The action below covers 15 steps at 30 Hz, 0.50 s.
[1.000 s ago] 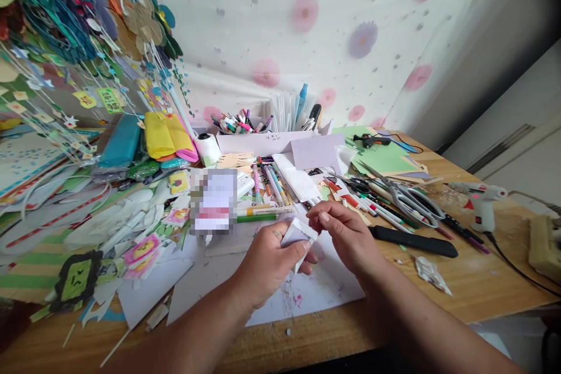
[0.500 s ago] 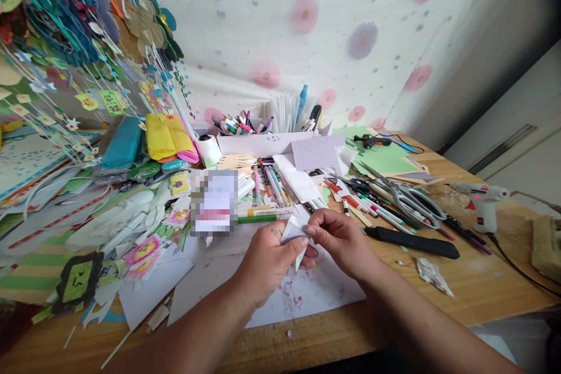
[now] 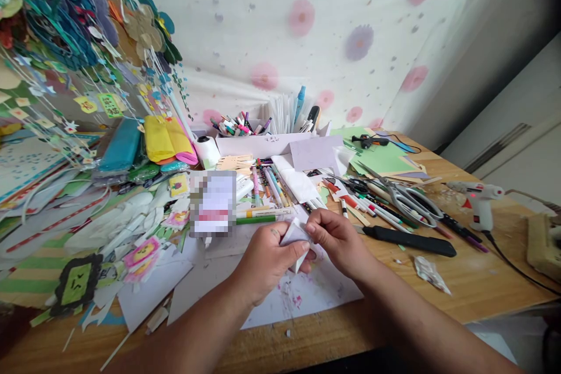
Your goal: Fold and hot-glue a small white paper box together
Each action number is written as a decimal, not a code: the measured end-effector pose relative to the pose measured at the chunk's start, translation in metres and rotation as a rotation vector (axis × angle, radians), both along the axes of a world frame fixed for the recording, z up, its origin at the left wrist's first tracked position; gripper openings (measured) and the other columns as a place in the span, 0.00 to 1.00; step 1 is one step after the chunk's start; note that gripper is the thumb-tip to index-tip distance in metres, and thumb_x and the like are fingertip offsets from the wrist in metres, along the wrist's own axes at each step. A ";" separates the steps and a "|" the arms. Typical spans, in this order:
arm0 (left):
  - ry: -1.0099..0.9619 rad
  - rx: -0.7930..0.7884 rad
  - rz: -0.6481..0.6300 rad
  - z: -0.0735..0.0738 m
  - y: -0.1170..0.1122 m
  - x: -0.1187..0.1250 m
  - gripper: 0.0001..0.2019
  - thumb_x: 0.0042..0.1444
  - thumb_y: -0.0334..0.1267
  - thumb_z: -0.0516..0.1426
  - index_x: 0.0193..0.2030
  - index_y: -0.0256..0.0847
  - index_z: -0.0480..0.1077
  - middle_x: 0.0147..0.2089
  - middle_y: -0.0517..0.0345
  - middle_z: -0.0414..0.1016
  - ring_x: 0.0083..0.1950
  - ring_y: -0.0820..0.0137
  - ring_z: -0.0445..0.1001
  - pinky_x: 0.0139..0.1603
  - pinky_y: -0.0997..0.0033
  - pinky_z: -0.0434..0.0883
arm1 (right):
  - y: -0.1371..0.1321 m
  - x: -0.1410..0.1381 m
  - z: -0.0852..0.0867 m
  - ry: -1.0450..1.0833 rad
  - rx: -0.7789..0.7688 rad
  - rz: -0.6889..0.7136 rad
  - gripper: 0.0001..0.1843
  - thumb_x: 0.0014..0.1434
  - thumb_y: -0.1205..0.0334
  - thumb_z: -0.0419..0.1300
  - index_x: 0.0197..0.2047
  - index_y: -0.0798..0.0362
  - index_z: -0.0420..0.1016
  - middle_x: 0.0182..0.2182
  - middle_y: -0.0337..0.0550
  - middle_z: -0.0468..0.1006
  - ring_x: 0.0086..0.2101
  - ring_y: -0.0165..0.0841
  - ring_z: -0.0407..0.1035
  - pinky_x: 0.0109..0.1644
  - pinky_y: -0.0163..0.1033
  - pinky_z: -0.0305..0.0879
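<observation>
My left hand (image 3: 266, 260) grips a small folded piece of white paper (image 3: 297, 237) between thumb and fingers, just above a large white sheet (image 3: 307, 295) stained with pink marks. My right hand (image 3: 339, 241) pinches the same paper at its upper right edge, fingers closed on it. Both hands meet near the middle of the wooden table (image 3: 473, 280). Part of the folded paper is hidden behind my fingers.
Markers and pens (image 3: 267, 184) lie just behind my hands. Scissors (image 3: 405, 198), a black craft knife (image 3: 409, 241) and a glue gun (image 3: 477, 201) lie to the right. Stacked paper cut-outs (image 3: 109, 222) fill the left. A pen-filled box (image 3: 263, 140) stands at the back.
My right hand has come closer to my left and closed onto the folded paper's upper edge. The left hand has stayed almost still.
</observation>
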State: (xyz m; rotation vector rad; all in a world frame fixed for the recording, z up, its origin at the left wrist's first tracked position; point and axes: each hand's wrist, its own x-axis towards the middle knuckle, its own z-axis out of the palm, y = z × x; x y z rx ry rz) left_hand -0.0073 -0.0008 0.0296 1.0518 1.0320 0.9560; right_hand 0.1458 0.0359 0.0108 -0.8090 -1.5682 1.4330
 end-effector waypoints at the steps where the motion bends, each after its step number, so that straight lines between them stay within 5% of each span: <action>1: -0.004 0.009 0.001 -0.001 0.001 -0.001 0.10 0.49 0.39 0.61 0.35 0.34 0.70 0.30 0.57 0.74 0.26 0.74 0.71 0.27 0.73 0.69 | 0.000 0.000 0.001 -0.027 0.051 -0.034 0.20 0.58 0.46 0.60 0.25 0.52 0.63 0.19 0.34 0.67 0.20 0.26 0.61 0.24 0.32 0.58; 5: 0.130 0.098 0.039 -0.002 0.003 -0.007 0.08 0.51 0.40 0.60 0.33 0.37 0.69 0.27 0.61 0.70 0.26 0.74 0.67 0.26 0.75 0.65 | 0.002 0.004 0.000 -0.053 0.217 -0.071 0.17 0.58 0.49 0.61 0.26 0.53 0.68 0.22 0.36 0.69 0.24 0.28 0.63 0.28 0.33 0.61; 10: 0.515 0.309 0.061 0.001 0.004 -0.012 0.09 0.51 0.37 0.56 0.23 0.39 0.64 0.21 0.65 0.61 0.24 0.75 0.60 0.25 0.75 0.56 | 0.008 0.010 -0.003 -0.035 0.598 -0.174 0.09 0.58 0.61 0.62 0.43 0.49 0.74 0.36 0.44 0.74 0.37 0.35 0.69 0.39 0.41 0.68; 15: 0.631 0.417 0.010 0.002 0.005 -0.012 0.12 0.52 0.37 0.56 0.20 0.39 0.60 0.21 0.66 0.55 0.26 0.75 0.55 0.27 0.74 0.53 | 0.012 0.014 0.003 -0.103 0.723 -0.127 0.05 0.57 0.68 0.63 0.38 0.50 0.76 0.34 0.44 0.74 0.36 0.34 0.69 0.40 0.41 0.67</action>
